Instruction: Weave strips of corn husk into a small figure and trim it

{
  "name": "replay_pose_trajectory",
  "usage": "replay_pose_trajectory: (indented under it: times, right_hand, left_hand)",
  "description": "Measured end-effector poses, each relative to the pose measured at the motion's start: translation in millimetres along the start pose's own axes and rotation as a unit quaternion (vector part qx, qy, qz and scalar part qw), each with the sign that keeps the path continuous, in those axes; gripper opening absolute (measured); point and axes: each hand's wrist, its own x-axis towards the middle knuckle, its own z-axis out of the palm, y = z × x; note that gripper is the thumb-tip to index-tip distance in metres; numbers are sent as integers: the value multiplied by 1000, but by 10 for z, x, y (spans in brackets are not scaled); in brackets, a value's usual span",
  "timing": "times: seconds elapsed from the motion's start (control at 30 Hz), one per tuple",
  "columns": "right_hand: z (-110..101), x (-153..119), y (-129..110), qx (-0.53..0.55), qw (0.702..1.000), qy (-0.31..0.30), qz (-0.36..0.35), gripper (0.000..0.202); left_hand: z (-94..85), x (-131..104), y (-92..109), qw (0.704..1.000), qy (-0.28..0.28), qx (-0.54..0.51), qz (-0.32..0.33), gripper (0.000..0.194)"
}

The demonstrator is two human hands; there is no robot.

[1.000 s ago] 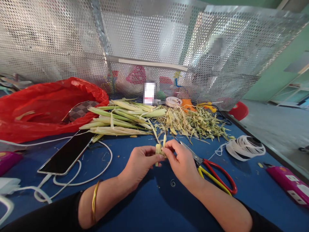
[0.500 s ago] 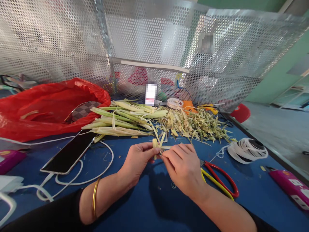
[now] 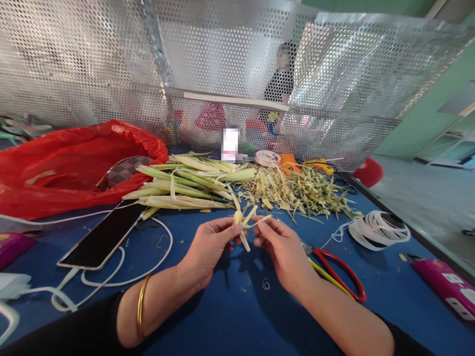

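Between thumb and fingers, my left hand (image 3: 213,242) pinches a small folded piece of pale husk strips (image 3: 238,217) at the middle of the table. Several strip ends stick out of it, one pointing down. My right hand (image 3: 284,249) pinches the end of a thin strip (image 3: 262,220) that runs to the right from the folded piece. Behind my hands lies a pile of long green-white husks (image 3: 185,185). To its right is a heap of small dried husk scraps (image 3: 300,190).
Red-and-yellow-handled scissors (image 3: 343,272) lie by my right wrist. A cord spool (image 3: 380,230) and purple pack (image 3: 445,282) are at right. At left are a red bag (image 3: 74,163) and a phone (image 3: 104,235) with white cable. A person (image 3: 278,84) is behind the mesh.
My right hand has moved slightly away from my left, now holding a strip's end. The folded piece is more exposed, with one end hanging down. The person behind the mesh has moved left.
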Motion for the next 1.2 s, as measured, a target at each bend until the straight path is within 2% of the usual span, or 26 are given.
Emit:
replay_pose_trajectory:
  times: [0.1,0.17,0.23,0.47,0.67,0.83,1.0,1.2]
  right_hand:
    - [-11,-1,-16,-22,997,20,-76,15]
    - [-14,-17,-30,-57,990,5,-125,13]
    - [-12,-35,-46,-79,986,-14,-146,12]
    - [-34,-28,-81,-75,991,-63,-89,14]
    - [-78,19,-122,-205,975,-71,-52,14]
    - [-93,35,-123,-261,961,-77,-49,15]
    - [-114,49,-107,-286,952,-91,-62,13]
    - [-114,20,-153,-338,934,-87,-70,11]
  left_hand:
    - [16,-14,7,1000,-4,8,-17,22]
    - [21,-13,7,1000,7,12,-19,26]
    - [21,-7,-1,1000,12,23,-17,27]
    - [30,-15,-22,999,-6,35,-28,23]
    - [33,-26,-2,998,6,36,-47,20]
    - [25,-19,-13,998,10,34,-45,21]
    - [28,-7,-17,998,2,63,-16,20]
    - [17,-3,-28,984,-12,168,64,15]
